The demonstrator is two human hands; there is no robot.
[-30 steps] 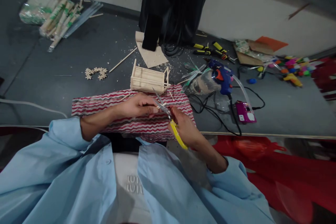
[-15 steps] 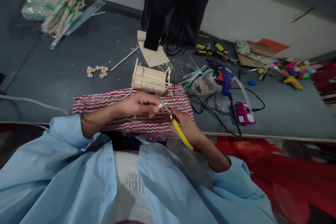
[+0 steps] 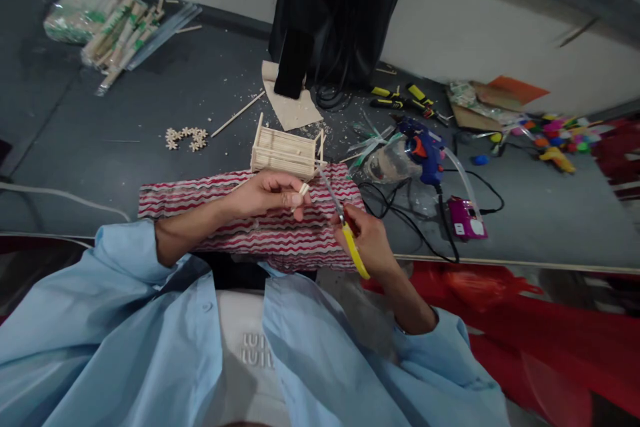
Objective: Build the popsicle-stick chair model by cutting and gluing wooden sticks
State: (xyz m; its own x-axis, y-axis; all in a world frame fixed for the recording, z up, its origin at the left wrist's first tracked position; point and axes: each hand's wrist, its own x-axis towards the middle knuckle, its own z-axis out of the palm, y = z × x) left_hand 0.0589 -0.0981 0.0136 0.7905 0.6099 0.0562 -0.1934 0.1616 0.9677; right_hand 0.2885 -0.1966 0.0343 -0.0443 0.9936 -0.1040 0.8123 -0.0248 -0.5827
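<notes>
Between the thumb and fingers of my left hand (image 3: 267, 195) are short pale wooden sticks (image 3: 303, 189). My right hand (image 3: 367, 237) grips yellow-handled scissors (image 3: 353, 250), whose blades point up and left, a little apart from the sticks. Just beyond my left hand, a small frame of thin wooden sticks (image 3: 284, 150) lies at the far edge of a red-and-white striped cloth (image 3: 240, 233). My hands are above this cloth.
A blue glue gun (image 3: 427, 150) with cables and a purple box (image 3: 466, 218) lie at the right. Behind are pliers (image 3: 390, 99), a phone (image 3: 294, 63) and a black bag (image 3: 345, 7). Flower-shaped wooden pieces (image 3: 186, 137) and bagged sticks (image 3: 120, 33) are at the left.
My right hand has moved right with the scissors, and the blades have come away from the sticks. The sticks in my left hand now tilt more upright.
</notes>
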